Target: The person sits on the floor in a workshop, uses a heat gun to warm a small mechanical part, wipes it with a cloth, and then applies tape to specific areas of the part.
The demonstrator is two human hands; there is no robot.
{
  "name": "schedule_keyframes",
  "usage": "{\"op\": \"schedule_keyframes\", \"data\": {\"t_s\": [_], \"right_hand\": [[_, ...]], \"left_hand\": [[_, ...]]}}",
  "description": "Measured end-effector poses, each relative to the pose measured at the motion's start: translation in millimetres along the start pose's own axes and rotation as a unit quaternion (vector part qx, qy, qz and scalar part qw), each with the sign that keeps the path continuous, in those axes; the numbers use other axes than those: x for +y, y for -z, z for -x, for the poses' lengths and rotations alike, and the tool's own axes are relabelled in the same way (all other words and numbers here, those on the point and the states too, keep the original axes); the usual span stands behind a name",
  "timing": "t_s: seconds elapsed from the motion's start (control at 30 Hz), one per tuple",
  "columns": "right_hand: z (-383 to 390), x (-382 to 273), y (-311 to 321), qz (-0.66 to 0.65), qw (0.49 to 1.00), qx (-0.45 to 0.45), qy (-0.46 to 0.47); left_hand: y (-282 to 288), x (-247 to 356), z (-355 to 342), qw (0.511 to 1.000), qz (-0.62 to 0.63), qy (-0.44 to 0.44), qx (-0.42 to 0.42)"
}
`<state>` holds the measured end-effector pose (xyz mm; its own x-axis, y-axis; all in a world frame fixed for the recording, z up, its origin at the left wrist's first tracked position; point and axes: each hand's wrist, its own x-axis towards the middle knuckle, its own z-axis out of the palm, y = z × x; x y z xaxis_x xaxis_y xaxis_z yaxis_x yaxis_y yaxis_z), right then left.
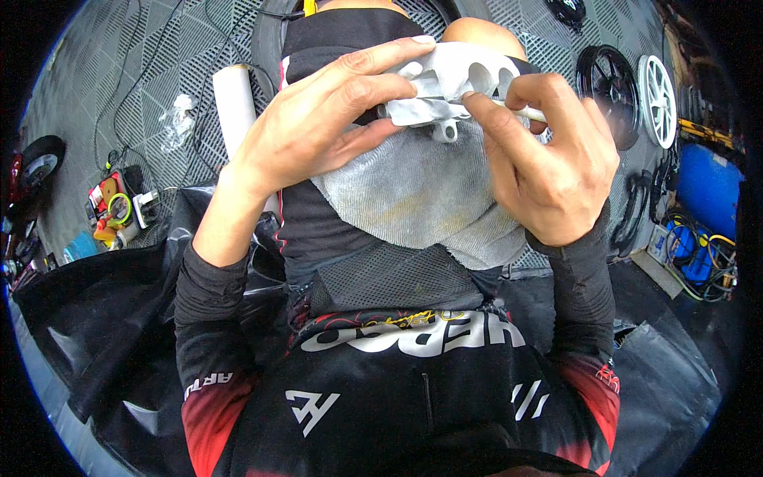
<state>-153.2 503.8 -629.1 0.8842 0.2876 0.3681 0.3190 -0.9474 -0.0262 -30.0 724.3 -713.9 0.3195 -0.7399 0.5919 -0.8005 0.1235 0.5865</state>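
Over my lap I hold a silvery-white cast metal part [453,67] with round openings and a small lug with a hole on its near side. My left hand [310,123] is closed on its left end, fingers along the top and thumb beneath. At its right side, my right hand [552,163] pinches a thin pale stick-like piece [520,111]; its tip is hidden by my fingers, and I cannot tell its kind. A grey, stained cloth [405,191] drapes over my thighs below the part.
On the grey tiled floor to the left are a white roll [234,111], crumpled clear plastic [179,115] and a pile of small items [115,207]. To the right are a black wheel [608,87], a white wheel [658,102] and a blue drum [710,187]. Black sheeting [119,318] surrounds me.
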Motion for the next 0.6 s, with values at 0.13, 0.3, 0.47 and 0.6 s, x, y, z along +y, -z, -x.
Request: {"op": "schedule_keyframes", "data": {"t_s": [0.13, 0.3, 0.47, 0.6], "right_hand": [[3, 1, -7, 0.017, 0.999, 0.038, 0.015], [8, 2, -15, 0.023, 0.999, 0.046, 0.019], [1, 3, 1, -0.005, 1.000, 0.009, 0.006], [3, 4, -8, 0.004, 0.999, 0.039, 0.012]], "left_hand": [[0, 2, -2, 1.000, -0.007, 0.007, -0.001], [0, 1, -1, 1.000, -0.002, 0.003, -0.002], [1, 1, -1, 1.000, -0.002, 0.006, 0.000], [1, 1, -1, 1.000, -0.008, 0.005, 0.004]]}}
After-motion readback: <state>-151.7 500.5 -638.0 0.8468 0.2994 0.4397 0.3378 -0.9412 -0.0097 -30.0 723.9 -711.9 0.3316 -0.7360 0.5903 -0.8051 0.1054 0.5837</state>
